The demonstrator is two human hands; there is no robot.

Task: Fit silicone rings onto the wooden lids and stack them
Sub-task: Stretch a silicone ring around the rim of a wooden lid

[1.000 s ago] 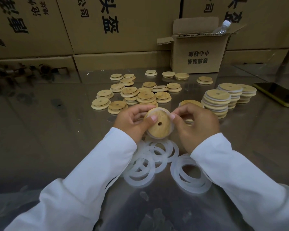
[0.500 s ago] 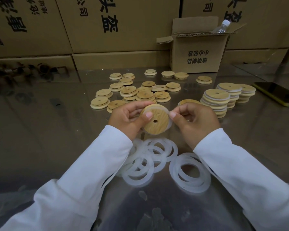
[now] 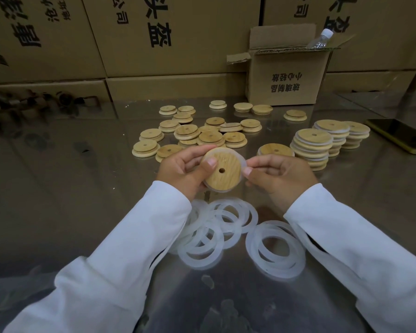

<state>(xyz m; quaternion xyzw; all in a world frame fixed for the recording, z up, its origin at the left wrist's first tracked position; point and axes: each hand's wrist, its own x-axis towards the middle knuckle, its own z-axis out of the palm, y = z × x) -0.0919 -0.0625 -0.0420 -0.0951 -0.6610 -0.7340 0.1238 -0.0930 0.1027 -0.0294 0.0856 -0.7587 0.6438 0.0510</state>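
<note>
I hold a round wooden lid [image 3: 226, 174] with a small centre hole above the table, a translucent silicone ring [image 3: 242, 162] showing round its right rim. My left hand [image 3: 183, 171] grips the lid's left side, thumb on its face. My right hand [image 3: 279, 176] pinches the ring at the lid's right edge. Loose silicone rings [image 3: 216, 231] lie below my hands, more of these rings [image 3: 276, 252] to the right. Bare wooden lids [image 3: 197, 135] are scattered behind. Stacks of ringed lids [image 3: 312, 147] stand at the right.
An open cardboard box [image 3: 286, 82] with a plastic bottle [image 3: 320, 39] stands at the back, in front of a wall of large cartons [image 3: 154, 37]. A phone [image 3: 401, 135] lies at the right edge. The table [image 3: 58, 188] is shiny metal.
The lid has tilted and shifted slightly left in my hands, and my right fingers have moved along the ring at its right rim.
</note>
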